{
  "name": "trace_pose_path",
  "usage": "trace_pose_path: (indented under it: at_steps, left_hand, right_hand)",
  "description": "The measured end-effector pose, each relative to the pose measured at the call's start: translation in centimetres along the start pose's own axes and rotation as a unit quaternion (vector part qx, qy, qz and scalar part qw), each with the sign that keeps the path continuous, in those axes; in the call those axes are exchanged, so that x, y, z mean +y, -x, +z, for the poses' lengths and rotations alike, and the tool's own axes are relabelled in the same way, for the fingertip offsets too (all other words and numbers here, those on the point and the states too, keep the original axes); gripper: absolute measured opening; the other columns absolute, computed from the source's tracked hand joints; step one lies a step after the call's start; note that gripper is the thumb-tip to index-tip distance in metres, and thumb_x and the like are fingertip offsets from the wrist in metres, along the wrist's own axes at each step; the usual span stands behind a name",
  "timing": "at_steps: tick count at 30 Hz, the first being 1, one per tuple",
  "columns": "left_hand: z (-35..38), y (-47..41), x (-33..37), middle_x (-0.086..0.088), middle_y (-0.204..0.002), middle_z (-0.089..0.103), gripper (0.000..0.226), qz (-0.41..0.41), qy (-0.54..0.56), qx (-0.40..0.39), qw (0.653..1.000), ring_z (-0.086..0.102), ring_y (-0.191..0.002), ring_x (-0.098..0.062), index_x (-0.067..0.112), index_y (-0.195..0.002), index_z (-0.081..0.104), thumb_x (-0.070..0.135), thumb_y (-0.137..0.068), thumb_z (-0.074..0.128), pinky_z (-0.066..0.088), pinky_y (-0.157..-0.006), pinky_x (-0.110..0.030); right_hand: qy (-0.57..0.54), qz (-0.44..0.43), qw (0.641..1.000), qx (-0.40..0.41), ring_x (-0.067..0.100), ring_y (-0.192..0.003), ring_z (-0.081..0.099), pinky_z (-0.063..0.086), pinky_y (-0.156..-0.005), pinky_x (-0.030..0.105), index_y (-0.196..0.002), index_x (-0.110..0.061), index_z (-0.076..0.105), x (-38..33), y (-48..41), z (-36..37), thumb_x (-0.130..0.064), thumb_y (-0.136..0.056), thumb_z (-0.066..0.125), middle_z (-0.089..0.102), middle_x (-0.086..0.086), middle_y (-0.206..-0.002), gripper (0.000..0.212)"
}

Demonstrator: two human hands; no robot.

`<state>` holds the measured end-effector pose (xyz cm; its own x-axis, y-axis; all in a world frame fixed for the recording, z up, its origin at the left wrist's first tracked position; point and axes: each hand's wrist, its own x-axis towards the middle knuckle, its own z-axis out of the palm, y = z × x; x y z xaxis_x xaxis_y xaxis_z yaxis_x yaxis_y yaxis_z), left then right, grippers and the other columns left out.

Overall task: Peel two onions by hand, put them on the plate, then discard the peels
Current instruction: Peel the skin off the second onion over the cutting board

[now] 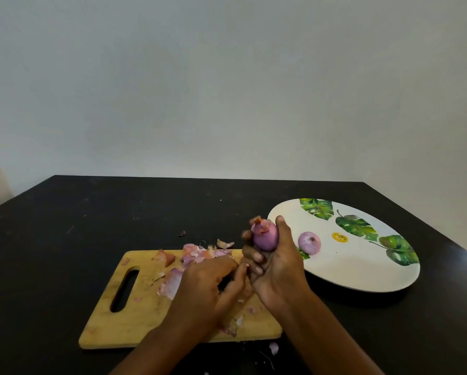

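My right hand (277,269) grips a purple onion (265,237) just past the cutting board's far right corner. Bits of reddish skin still cling to the onion's top. My left hand (210,290) hovers over the wooden cutting board (113,326), its fingers curled and its fingertips against my right hand's fingers. What it holds, if anything, is hidden. A peeled onion (309,242) lies on the left part of the white plate (362,280) with green leaf prints. Loose peels (200,254) are strewn over the board's far side.
The board and plate sit on a black table (64,234) against a pale wall. A few peel scraps (273,347) lie on the table near the board's front right corner, and one scrap (182,233) lies beyond the board.
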<state>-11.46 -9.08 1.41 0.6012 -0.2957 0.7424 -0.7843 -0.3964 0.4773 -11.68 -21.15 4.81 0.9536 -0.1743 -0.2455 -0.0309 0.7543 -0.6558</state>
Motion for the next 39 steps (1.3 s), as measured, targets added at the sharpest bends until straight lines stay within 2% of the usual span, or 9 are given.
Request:
trace_pose_path:
  at_steps: [6, 12, 15, 17, 20, 23, 27, 34, 39]
  left_hand:
    - [-0.6, -0.2, -0.1, 0.030, -0.083, 0.063, 0.019, -0.043, 0.032, 0.055, 0.997, 0.063, -0.078, 0.010, 0.027, -0.091, 0.070, 0.035, -0.079, 0.059, 0.046, -0.071, -0.003]
    - [-1.8, -0.5, -0.4, 0.033, -0.073, 0.065, 0.036, -0.113, 0.044, 0.111, 0.986, 0.065, -0.071, 0.006, 0.039, -0.079, 0.066, 0.002, -0.079, 0.066, 0.047, -0.063, -0.005]
    - [-2.1, -0.8, -0.4, 0.012, -0.063, 0.065, 0.021, -0.123, 0.057, 0.123, 0.983, 0.061, -0.054, -0.006, 0.035, -0.072, 0.064, 0.023, -0.087, 0.058, 0.045, -0.048, -0.012]
    - [-2.1, -0.8, -0.4, 0.003, -0.059, 0.062, 0.033, -0.120, 0.059, 0.119, 0.984, 0.058, -0.050, -0.010, 0.025, -0.068, 0.064, 0.046, -0.090, 0.050, 0.045, -0.045, -0.019]
    - [-2.0, -0.9, -0.1, 0.017, -0.084, 0.067, 0.024, -0.129, 0.073, 0.104, 0.983, 0.064, -0.075, -0.001, 0.034, -0.083, 0.064, 0.051, -0.081, 0.048, 0.049, -0.061, -0.013]
    - [-1.8, -1.1, 0.2, 0.027, -0.091, 0.066, 0.018, -0.157, 0.106, 0.110, 0.976, 0.063, -0.085, 0.006, 0.035, -0.090, 0.065, 0.042, -0.074, 0.066, 0.047, -0.068, -0.006]
    - [-1.6, -0.8, 0.1, 0.022, -0.084, 0.069, 0.023, -0.191, 0.116, 0.131, 0.966, 0.065, -0.079, 0.004, 0.030, -0.083, 0.069, 0.010, -0.073, 0.074, 0.047, -0.068, -0.006]
    - [-1.8, -1.0, 0.1, 0.011, -0.078, 0.069, 0.014, -0.233, 0.155, 0.122, 0.952, 0.065, -0.073, -0.002, 0.017, -0.076, 0.068, 0.005, -0.072, 0.074, 0.049, -0.063, -0.010]
    - [-2.5, -1.6, -0.2, 0.005, -0.082, 0.068, 0.031, -0.254, 0.171, 0.157, 0.939, 0.065, -0.079, -0.001, 0.023, -0.093, 0.062, 0.008, -0.070, 0.076, 0.049, -0.066, -0.010]
  right_hand:
    - [0.003, -0.024, 1.000, 0.000, 0.007, -0.038, 0.036, 0.025, -0.032, 0.016, -0.094, -0.003, 0.058, 0.1, 0.0, 0.2, -0.042, -0.094, 0.050, 0.050, 0.002, -0.048, 0.040]
    - [0.025, -0.009, 1.000, 0.008, 0.008, -0.038, 0.038, 0.030, -0.032, 0.016, -0.083, -0.004, 0.060, 0.4, 0.3, 0.1, -0.040, -0.094, 0.054, 0.047, 0.006, -0.054, 0.038]
    - [0.051, -0.019, 0.998, -0.011, 0.008, -0.037, 0.043, 0.034, -0.032, 0.017, -0.090, -0.005, 0.058, 0.6, 0.5, 0.1, -0.038, -0.094, 0.053, 0.053, 0.006, -0.056, 0.034]
    - [0.054, -0.022, 0.998, -0.026, 0.009, -0.037, 0.051, 0.039, -0.032, 0.018, -0.096, -0.002, 0.058, 0.8, 0.5, 0.2, -0.037, -0.094, 0.053, 0.060, 0.006, -0.057, 0.035]
    - [0.058, -0.008, 0.997, -0.055, 0.022, -0.061, 0.071, 0.055, -0.051, 0.028, -0.113, 0.002, 0.058, 1.1, 0.4, 0.3, -0.043, -0.082, 0.059, 0.072, 0.017, -0.081, 0.055]
    - [0.093, -0.015, 0.993, -0.069, 0.031, -0.083, 0.072, 0.059, -0.070, 0.038, -0.117, 0.003, 0.057, 1.6, -0.1, 0.0, -0.042, -0.086, 0.058, 0.072, 0.022, -0.097, 0.054]
    - [0.103, -0.026, 0.991, -0.078, 0.025, -0.075, 0.073, 0.057, -0.060, 0.031, -0.114, 0.003, 0.056, 1.7, 0.0, -0.1, -0.033, -0.092, 0.055, 0.073, 0.020, -0.094, 0.042]
    - [0.112, -0.020, 0.991, -0.075, 0.026, -0.079, 0.072, 0.058, -0.064, 0.034, -0.109, -0.004, 0.057, 1.9, -0.1, -0.3, -0.030, -0.087, 0.061, 0.067, 0.023, -0.108, 0.034]
    - [0.060, -0.035, 0.989, -0.128, 0.026, -0.084, 0.071, 0.059, -0.068, 0.034, -0.105, -0.006, 0.061, 1.4, -0.2, -0.6, -0.020, -0.079, 0.062, 0.069, 0.019, -0.103, 0.030]
